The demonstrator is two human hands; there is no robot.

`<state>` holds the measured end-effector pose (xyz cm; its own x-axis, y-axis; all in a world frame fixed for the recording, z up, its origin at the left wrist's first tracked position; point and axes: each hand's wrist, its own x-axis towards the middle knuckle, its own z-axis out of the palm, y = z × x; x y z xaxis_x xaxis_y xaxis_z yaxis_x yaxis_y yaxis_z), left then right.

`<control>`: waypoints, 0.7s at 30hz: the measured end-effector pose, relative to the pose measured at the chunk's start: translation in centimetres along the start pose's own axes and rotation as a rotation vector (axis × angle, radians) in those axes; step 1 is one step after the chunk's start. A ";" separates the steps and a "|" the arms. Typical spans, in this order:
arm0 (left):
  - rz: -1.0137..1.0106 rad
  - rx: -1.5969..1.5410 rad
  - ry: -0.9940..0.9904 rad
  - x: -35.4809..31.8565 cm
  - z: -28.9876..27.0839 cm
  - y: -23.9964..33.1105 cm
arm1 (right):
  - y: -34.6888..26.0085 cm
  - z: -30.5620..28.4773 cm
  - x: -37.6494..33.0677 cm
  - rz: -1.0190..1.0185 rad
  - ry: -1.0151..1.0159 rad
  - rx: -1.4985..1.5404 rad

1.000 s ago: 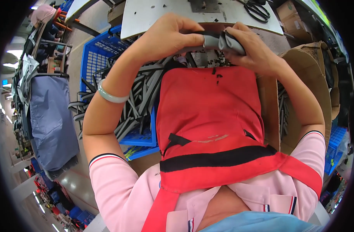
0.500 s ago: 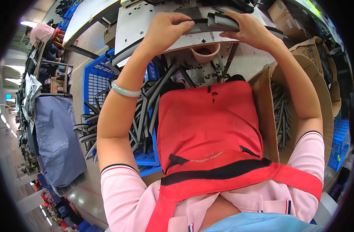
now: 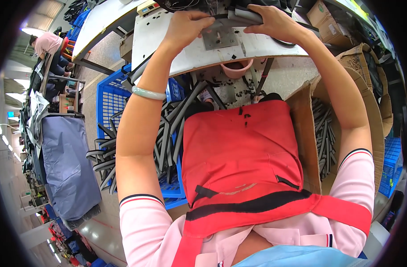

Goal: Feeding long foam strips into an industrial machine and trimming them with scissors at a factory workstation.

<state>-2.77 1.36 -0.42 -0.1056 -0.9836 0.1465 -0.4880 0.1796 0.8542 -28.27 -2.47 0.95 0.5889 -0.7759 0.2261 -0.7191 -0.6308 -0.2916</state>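
Over the far part of the white worktable (image 3: 161, 44), both hands hold up a dark strip with grey pieces. My left hand (image 3: 185, 30) pinches the thin black strip (image 3: 220, 17) at its left side, thumb against fingers. My right hand (image 3: 274, 24) is closed around the grey tube-like pieces (image 3: 245, 16) at the other side, thumb below and fingers above. Just below the strip, a square metal plate (image 3: 220, 39) with a small upright part is set in the table top. The machine behind it is cut off at the picture's top.
A blue crate (image 3: 106, 93) heaped with grey and black strips (image 3: 168, 129) stands left of my knees. To the right is a cardboard box (image 3: 308, 133) holding similar strips (image 3: 323, 133). A pink bucket (image 3: 237, 70) sits under the table. Another person (image 3: 48, 44) sits far left.
Both hands have moved up and slightly left, taking the strip farther over the table. The metal plate now shows below it.
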 end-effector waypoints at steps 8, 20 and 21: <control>0.016 -0.070 0.013 1.6 -0.1 -0.4 | -0.6 -1.8 1.7 -0.007 -0.114 -0.051; -0.099 0.303 -0.068 -2.1 -3.8 1.1 | -3.1 -0.1 -3.2 -0.156 -0.067 -0.039; 0.088 0.387 -0.104 -3.3 -2.0 2.5 | -7.3 0.7 -4.7 -0.220 -0.179 -0.140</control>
<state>-1.91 4.98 2.19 -0.2386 -0.9606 0.1424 -0.7611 0.2761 0.5870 -25.55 5.86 1.41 0.7828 -0.6143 0.0992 -0.6034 -0.7884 -0.1198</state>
